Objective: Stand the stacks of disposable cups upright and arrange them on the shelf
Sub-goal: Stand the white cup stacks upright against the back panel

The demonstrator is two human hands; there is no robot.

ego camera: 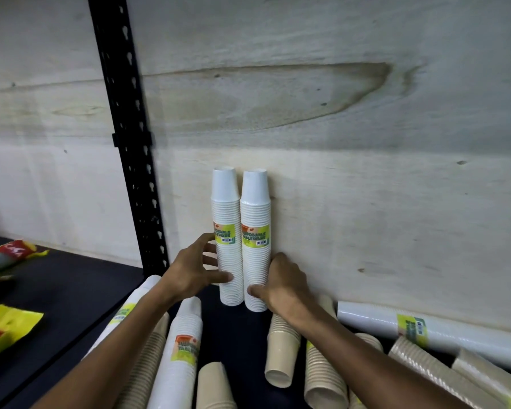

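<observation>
Cup stacks (242,237) upright (lying stacks (181,349) around)

white cup stacks (241,240) with green-yellow labels (255,235), beige cup stacks (322,376), black shelf (71,293)

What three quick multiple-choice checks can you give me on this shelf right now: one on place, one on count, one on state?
1. Where do the upright white stacks stand?
A. against the plywood back wall
B. at the shelf's front edge
C. on the floor

2. How many white stacks stand upright?
A. one
B. two
C. four

3. The beige stacks are:
A. upright
B. lying down
C. boxed

Key: 1 A, left upright stack and right upright stack sit against the back wall. 2 B, left hand and right hand each hold one. 3 B, a beige stack lies on the shelf.
</observation>
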